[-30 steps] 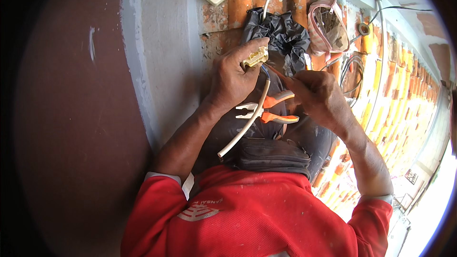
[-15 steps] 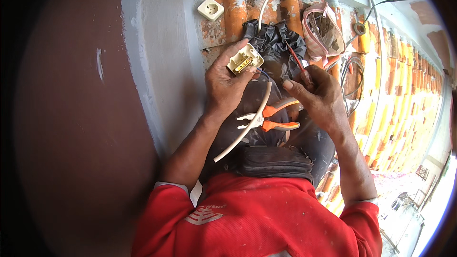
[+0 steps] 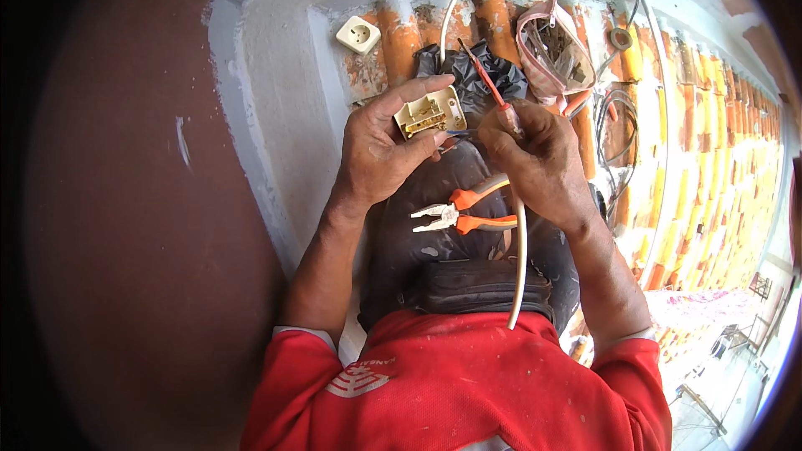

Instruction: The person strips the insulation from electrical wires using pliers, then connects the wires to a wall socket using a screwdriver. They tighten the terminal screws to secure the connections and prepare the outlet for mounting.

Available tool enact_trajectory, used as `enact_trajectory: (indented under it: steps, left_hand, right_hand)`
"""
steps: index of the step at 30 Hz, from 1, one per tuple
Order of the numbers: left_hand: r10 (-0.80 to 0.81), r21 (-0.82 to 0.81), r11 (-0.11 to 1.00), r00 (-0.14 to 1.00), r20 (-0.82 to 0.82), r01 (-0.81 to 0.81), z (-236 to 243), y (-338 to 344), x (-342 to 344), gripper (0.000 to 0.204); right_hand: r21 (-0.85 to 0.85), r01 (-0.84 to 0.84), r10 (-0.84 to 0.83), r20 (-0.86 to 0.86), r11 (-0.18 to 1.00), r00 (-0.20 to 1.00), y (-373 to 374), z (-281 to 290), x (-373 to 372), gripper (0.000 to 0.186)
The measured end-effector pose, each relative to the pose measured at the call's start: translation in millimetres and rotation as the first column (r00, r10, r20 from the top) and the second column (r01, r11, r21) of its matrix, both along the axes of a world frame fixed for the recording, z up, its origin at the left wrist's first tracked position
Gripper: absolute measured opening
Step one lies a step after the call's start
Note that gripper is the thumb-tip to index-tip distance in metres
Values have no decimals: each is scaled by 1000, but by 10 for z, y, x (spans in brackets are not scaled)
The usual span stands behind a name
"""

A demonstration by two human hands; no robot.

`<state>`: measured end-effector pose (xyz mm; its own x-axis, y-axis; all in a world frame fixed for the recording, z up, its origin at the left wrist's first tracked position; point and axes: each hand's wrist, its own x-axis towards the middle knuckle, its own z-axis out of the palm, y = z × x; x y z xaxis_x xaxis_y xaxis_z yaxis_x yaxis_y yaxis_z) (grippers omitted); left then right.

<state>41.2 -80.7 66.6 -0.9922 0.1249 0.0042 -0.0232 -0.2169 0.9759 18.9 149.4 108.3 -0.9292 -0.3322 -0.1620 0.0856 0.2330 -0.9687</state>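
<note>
A cream socket housing with brass terminals (image 3: 428, 113) is held in my left hand (image 3: 376, 146), thumb along its lower edge. My right hand (image 3: 539, 163), just right of it, grips a red screwdriver (image 3: 489, 75) pointing up and left, clear of the terminals. A blue wire (image 3: 458, 133) runs between housing and right hand. A white cable length (image 3: 520, 263) hangs below that hand toward my red shirt. Orange-handled pliers (image 3: 440, 216) lie open on my dark trousers below the housing.
Behind my hands lie crumpled black plastic (image 3: 493, 63), a cream socket face (image 3: 358, 34), a pink zipped pouch (image 3: 547, 46), a tape roll (image 3: 620, 39) and coiled dark cable (image 3: 618, 142) on terracotta tiles (image 3: 401, 38). A brown wall (image 3: 142, 200) fills the left side.
The screwdriver has risen and now tilts up-left. My right hand has moved left toward the housing. The white cable piece has swung rightward off the pliers' jaws to hang nearly vertical.
</note>
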Motion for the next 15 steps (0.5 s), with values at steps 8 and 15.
enact_trajectory:
  steps: [8,15]
  left_hand:
    - [-142,-77,986,989,37,145,46,-100,-20,60]
    - [-219,-105,969,973,73,226,-142,-182,-80,64]
  right_hand:
    - [167,-88,85,23,982,996,30,55,-118,17]
    - [187,-104,70,177,977,982,38,-302,-106,19]
